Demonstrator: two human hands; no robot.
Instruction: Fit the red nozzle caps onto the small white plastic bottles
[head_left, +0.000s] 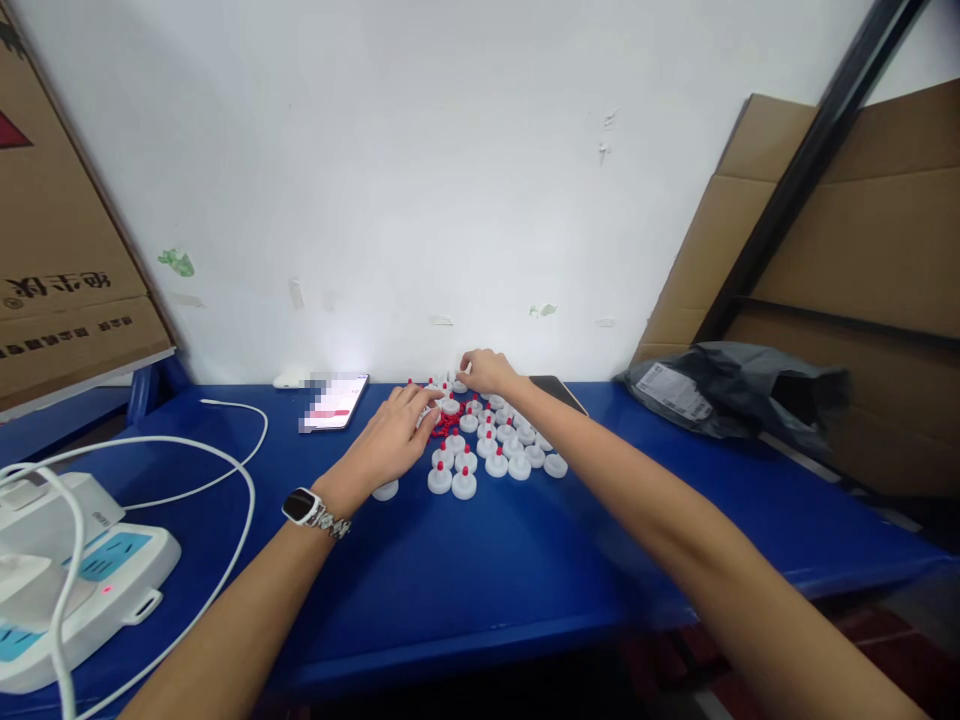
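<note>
Low on the blue table, my left hand [397, 430] reaches in from the left with thumb and index closed around a white plastic cap, partly hidden by the fingers. Farther back, my right hand [489, 372] has its fingers bent down in a pinch above more white pieces; what lies between the fingertips is too small to make out. Around both hands stand several round white caps with red tips [464, 484]. Other white caps [556, 466] show no red tip. A heap of small red tips [448, 424] lies between the hands.
A lit phone [335, 402] lies left of the hands, and a dark flat device [559, 392] behind my right forearm. White cables loop from a power strip [124, 570] at left. A grey plastic bag [739, 395] and cardboard [862, 230] stand at right; a carton [67, 220] rises at left.
</note>
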